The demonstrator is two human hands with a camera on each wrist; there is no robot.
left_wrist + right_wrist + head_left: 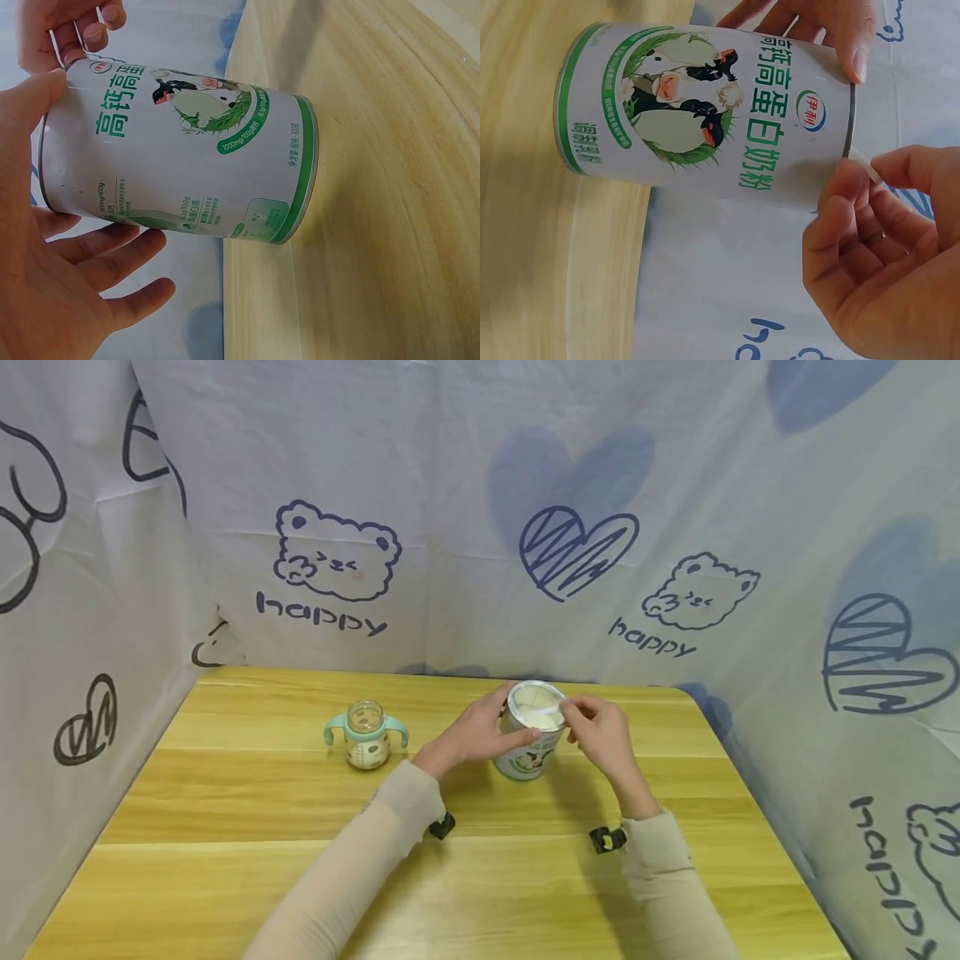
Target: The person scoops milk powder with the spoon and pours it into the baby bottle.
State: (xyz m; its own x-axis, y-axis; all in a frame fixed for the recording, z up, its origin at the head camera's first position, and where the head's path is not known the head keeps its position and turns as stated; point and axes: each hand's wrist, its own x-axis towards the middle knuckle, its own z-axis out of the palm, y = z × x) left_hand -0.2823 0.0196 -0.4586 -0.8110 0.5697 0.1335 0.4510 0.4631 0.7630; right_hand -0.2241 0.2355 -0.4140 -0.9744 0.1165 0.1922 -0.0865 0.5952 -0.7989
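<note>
Clearly, from the head view, a milk powder can (523, 758) is seen standing upright and uncovered near the far edge of a wooden table (480, 893), right of its middle. Its side is held by the left hand (480, 731), with the thumb laid along the near side below the rim. Pale powder (534, 697) is seen inside, and a thin white handle (552, 709) is pinched at the right of the rim by the right hand (602, 739). A small bottle (366, 748) with two mint-green grips is placed to the left, well apart from the can, and its lower part is filled with something pale. Behind the table, a cloth (450, 460) is printed with hearts and bears. From the left wrist view, the can is shown sideways, its upper part spanned by the left thumb and spread fingers; what is held by the right hand cannot be told there. From the right wrist view, a cow is pictured on the label, and the white handle is gripped narrowly between right thumb and fingertips beside the rim.
</note>
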